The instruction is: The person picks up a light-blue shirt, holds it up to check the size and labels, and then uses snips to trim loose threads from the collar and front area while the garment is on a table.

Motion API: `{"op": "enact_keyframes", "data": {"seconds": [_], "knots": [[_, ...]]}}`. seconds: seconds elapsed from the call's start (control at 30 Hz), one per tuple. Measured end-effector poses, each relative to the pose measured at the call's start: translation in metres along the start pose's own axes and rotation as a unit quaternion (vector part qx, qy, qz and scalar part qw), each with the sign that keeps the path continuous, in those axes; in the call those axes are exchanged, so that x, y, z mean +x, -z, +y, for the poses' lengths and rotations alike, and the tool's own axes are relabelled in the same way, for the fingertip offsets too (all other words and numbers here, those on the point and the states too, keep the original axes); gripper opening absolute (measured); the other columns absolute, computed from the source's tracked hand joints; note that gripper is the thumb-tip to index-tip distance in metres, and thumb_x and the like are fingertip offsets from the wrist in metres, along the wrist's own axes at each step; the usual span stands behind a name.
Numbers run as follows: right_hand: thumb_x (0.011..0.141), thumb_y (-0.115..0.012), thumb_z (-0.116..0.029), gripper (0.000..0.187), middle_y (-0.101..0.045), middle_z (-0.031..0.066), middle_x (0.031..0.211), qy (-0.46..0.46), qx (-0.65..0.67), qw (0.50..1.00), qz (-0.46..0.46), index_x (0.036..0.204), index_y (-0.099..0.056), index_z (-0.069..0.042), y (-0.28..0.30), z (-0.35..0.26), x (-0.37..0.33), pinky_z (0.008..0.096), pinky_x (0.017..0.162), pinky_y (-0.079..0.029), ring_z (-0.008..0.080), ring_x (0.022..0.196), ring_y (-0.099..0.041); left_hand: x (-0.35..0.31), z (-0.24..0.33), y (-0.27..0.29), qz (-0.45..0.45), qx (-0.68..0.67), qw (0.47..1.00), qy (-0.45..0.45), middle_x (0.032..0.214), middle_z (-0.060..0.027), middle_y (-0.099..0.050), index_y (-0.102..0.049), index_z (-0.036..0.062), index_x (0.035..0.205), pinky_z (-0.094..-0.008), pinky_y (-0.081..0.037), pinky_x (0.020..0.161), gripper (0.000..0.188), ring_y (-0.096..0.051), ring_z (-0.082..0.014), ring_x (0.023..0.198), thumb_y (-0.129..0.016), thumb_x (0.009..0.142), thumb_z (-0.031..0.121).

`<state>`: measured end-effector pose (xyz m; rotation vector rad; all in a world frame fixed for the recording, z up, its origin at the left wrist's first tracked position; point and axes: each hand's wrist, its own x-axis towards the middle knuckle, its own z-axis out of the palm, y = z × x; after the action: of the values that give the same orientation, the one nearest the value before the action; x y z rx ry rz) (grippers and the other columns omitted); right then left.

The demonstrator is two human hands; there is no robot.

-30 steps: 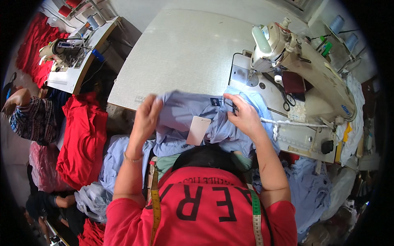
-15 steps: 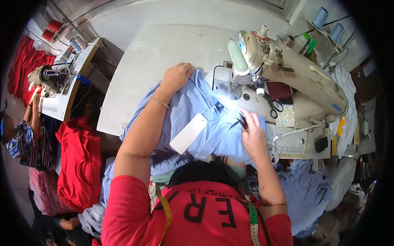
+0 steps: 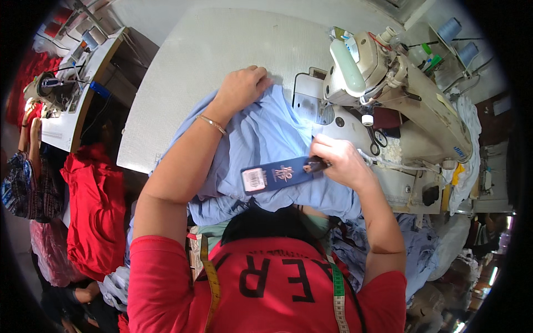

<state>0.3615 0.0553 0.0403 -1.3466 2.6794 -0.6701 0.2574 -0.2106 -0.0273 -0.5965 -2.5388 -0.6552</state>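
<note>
A light blue garment [image 3: 233,130] lies bunched on the sewing table [image 3: 189,50] in front of me. My left hand [image 3: 244,87] is closed on its far edge, fingers curled over the cloth. At the garment's right side, my right hand [image 3: 341,161] is closed around small dark thread snips [image 3: 316,164], mostly hidden in the palm. Its thumb and forefinger meet at the cloth beside the needle area. A dark blue hang tag [image 3: 280,174] with a white barcode sticker lies over the garment, one end against the right hand.
A sewing machine [image 3: 411,100] stands at the right, with black scissors [image 3: 377,141] lying beside its base. More blue cloth [image 3: 408,238] is heaped below the table's right side. At far left, another person's hands [image 3: 33,125] work by a second machine [image 3: 50,89], near red cloth [image 3: 97,213].
The hang tag has flipped from its white side to its blue side and shifted right. My right hand has turned inward and moved slightly left; the left still grips the garment.
</note>
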Motion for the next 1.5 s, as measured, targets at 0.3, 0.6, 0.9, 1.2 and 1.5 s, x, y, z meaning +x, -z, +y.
{"op": "enact_keyframes", "data": {"seconds": [0.3,0.6,0.9,1.2,1.5], "knots": [[0.07,-0.07,-0.01,0.023,-0.059,0.0028,0.086,-0.021,-0.012,0.999,0.043,0.092,-0.065,-0.011,-0.025,-0.008,-0.043,0.0376,0.066,-0.047,0.0258,0.075,-0.062,-0.002,0.001,-0.002,0.007,-0.024,1.0,-0.002,0.08,-0.0105,-0.063,-0.061,0.005,0.085,-0.0392,-0.049,0.064,0.025,-0.062,-0.0302,0.073,-0.062,0.087,0.03],[0.068,-0.072,-0.011,0.024,-0.062,0.0038,0.097,-0.048,0.013,0.995,0.085,0.091,-0.064,-0.01,-0.03,-0.013,-0.051,0.0373,0.069,-0.049,0.0262,0.078,-0.063,-0.032,0.077,0.042,-0.315,-0.226,0.919,-0.075,0.1,-0.0094,-0.062,-0.065,0.0083,0.103,-0.0353,-0.047,0.081,0.03,-0.059,-0.0271,0.092,-0.069,0.081,0.028],[0.068,-0.065,-0.003,0.024,-0.063,0.0015,0.1,0.023,-0.011,1.0,-0.014,0.09,-0.059,-0.011,-0.017,-0.01,-0.053,0.036,0.07,-0.05,0.0236,0.082,-0.063,-0.047,0.073,0.015,-0.229,-0.146,0.952,-0.143,0.136,-0.0134,-0.045,-0.052,0.0079,0.127,-0.0478,-0.027,0.109,0.062,-0.035,-0.0352,0.13,-0.061,0.066,0.012],[0.065,-0.068,-0.006,0.024,-0.06,0.0019,0.094,-0.05,0.01,0.999,0.001,0.086,-0.058,-0.009,-0.013,-0.024,-0.063,0.0403,0.06,-0.048,0.0276,0.072,-0.062,-0.044,0.076,0.018,-0.26,-0.166,0.944,-0.121,0.139,-0.0146,-0.041,-0.05,0.0069,0.128,-0.0479,-0.022,0.112,0.064,-0.029,-0.0355,0.135,-0.061,0.065,0.011],[0.067,-0.073,-0.011,0.024,-0.061,0.0053,0.095,-0.097,0.042,0.994,0.022,0.088,-0.062,-0.008,-0.015,-0.033,-0.062,0.0375,0.063,-0.049,0.0286,0.072,-0.062,-0.044,0.077,0.019,-0.27,-0.165,0.942,-0.112,0.14,-0.0145,-0.04,-0.05,0.0076,0.128,-0.0477,-0.02,0.112,0.064,-0.026,-0.0355,0.137,-0.061,0.065,0.01]]}}
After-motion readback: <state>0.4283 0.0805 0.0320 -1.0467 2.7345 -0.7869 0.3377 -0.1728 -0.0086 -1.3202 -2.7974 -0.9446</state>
